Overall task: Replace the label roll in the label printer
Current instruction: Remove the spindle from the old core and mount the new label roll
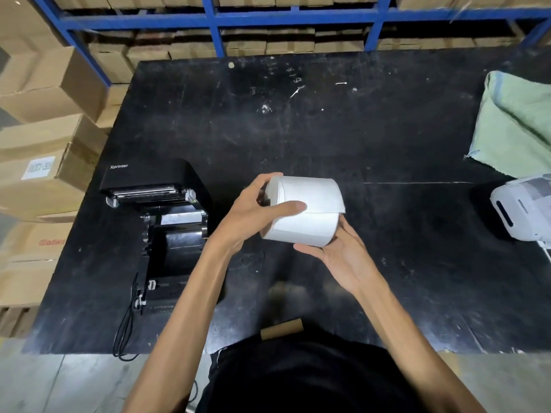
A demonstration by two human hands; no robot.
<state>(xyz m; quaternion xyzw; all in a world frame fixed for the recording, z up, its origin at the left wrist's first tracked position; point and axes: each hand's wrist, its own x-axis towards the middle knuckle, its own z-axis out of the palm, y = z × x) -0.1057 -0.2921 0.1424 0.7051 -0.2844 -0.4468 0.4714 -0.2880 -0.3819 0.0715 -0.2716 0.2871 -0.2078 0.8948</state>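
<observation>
A full white label roll [310,204] is held above the middle of the black table [357,129]. My left hand [253,213] grips its left end, thumb lying across the front. My right hand [337,251] cups it from below on the right. The roll's loose outer flap sticks out at its right edge. The black label printer [161,222] stands at the table's left with its lid tipped back and its roll bay showing dark, with no roll visible inside. A bare brown cardboard core [281,328] lies at the table's near edge, close to my body.
A black cable [126,329] hangs off the table's front beside the printer. A green cloth [518,123] and a white device [524,210] sit at the right edge. Stacked cardboard boxes [44,129] stand to the left, blue shelving [292,16] behind.
</observation>
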